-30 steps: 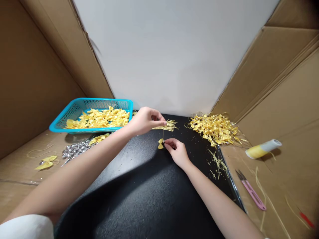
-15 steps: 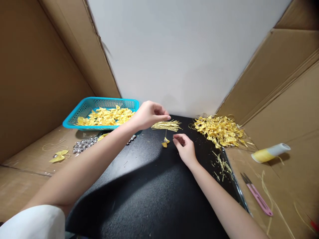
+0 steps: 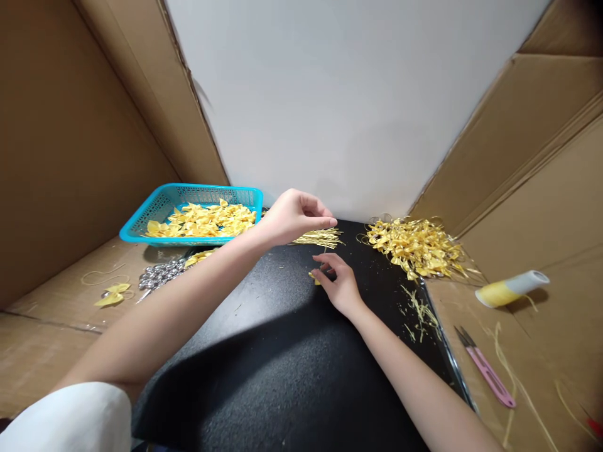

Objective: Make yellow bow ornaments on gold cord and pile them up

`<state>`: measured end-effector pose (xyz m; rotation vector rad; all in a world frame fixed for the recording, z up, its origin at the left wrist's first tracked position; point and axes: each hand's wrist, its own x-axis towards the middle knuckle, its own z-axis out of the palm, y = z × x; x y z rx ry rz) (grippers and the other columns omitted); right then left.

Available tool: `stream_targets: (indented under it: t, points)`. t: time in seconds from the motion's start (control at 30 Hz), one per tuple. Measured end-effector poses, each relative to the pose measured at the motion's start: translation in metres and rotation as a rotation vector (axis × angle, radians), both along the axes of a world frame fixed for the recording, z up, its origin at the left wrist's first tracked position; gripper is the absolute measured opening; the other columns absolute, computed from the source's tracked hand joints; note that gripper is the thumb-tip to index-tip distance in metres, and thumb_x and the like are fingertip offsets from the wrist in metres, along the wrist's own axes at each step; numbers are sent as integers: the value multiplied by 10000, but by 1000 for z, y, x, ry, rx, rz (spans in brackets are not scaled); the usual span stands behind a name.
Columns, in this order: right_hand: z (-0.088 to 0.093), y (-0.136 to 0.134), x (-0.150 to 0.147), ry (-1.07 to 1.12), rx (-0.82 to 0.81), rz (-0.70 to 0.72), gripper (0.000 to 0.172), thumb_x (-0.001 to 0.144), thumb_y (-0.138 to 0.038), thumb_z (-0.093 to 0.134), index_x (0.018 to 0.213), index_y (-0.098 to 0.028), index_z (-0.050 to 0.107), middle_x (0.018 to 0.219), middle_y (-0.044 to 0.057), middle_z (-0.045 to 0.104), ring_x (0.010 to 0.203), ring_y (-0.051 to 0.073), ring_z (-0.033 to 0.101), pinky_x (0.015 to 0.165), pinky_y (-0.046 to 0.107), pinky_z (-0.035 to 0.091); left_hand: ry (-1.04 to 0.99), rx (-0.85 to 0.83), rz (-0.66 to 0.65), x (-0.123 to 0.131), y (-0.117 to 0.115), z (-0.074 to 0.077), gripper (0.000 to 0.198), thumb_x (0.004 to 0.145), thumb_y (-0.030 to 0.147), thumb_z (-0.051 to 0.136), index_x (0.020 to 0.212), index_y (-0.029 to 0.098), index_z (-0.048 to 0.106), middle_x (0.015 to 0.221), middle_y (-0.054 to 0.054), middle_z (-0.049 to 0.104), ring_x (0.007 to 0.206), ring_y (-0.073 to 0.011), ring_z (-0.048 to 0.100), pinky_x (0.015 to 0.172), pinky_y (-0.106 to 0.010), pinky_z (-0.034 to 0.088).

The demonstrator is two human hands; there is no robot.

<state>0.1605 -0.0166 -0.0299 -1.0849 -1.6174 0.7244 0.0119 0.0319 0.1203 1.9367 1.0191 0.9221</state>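
Big pile of finished bows (image 3: 417,246) sits right, and the blue basket (image 3: 141,221) holds plenty untied. Right hand (image 3: 340,284) pinches a yellow bow (image 3: 313,277) on the black worktop (image 3: 282,351); left hand (image 3: 294,216) hovers curled, nipping a gold thread I think.

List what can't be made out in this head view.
- Small yellow bow: mostly hidden under the right hand.
- Left hand: whether its fingers pinch a thread, too fine to see.
- Gold thread bundle: partly covered by the left hand.
- Red item: cut off at the right edge.
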Motion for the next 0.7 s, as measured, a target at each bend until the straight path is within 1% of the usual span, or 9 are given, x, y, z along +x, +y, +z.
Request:
stream_targets:
  t: [0.07, 0.17, 0.3, 0.4, 0.47, 0.57, 0.7]
  points:
    - [-4, 0, 0, -5, -11, 19, 135, 811, -207, 612, 886, -208, 724, 927, 51, 697, 744, 162, 617, 694, 299, 486, -4, 13, 9, 2, -2, 2, 236, 691, 338, 763, 712, 106, 728, 609, -27, 663, 536, -97, 536, 485, -227, 363]
    - [-8, -1, 1, 0, -32, 35, 147, 828, -214, 581, 823, -197, 728, 853, 55, 717, 762, 179, 652, 714, 308, 501, -52, 47, 68, 3, -2, 8, 226, 688, 320, 757, 709, 99, 716, 630, -30, 672, 566, -100, 551, 520, -224, 389]
    - [-10, -1, 4, 4, -70, 42, 163, 848, -244, 578, 859, -190, 731, 873, 65, 743, 815, 198, 688, 762, 323, 523, -80, 82, 191, -4, 5, 13, 219, 685, 310, 760, 690, 99, 704, 584, -4, 633, 534, -78, 502, 525, -219, 368]
    - [-10, -2, 5, -12, -82, 51, 148, 841, -230, 597, 885, -191, 733, 922, 69, 750, 887, 208, 693, 822, 335, 517, -62, 95, 286, -12, 12, 13, 229, 677, 323, 767, 688, 102, 705, 565, 1, 616, 510, -73, 473, 511, -225, 337]
    - [-9, -2, 5, -27, -84, 61, 139, 826, -214, 615, 900, -195, 732, 944, 68, 750, 898, 208, 691, 830, 336, 516, -51, 102, 333, -16, 15, 11, 236, 672, 330, 770, 690, 104, 707, 571, -7, 624, 507, -77, 475, 511, -231, 334]
    - [-8, -2, 5, -57, -77, 72, 141, 795, -193, 651, 909, -202, 733, 961, 67, 746, 905, 213, 683, 844, 351, 509, -48, 96, 355, -20, 19, 7, 235, 665, 328, 772, 692, 104, 708, 577, -12, 631, 507, -80, 482, 513, -234, 338]
    - [-7, -3, 5, -98, -54, 78, 164, 753, -169, 696, 901, -223, 741, 966, 59, 742, 951, 228, 659, 899, 386, 478, -41, 60, 292, -20, 19, 2, 217, 664, 313, 768, 674, 106, 702, 567, -5, 627, 509, -78, 484, 507, -224, 344]
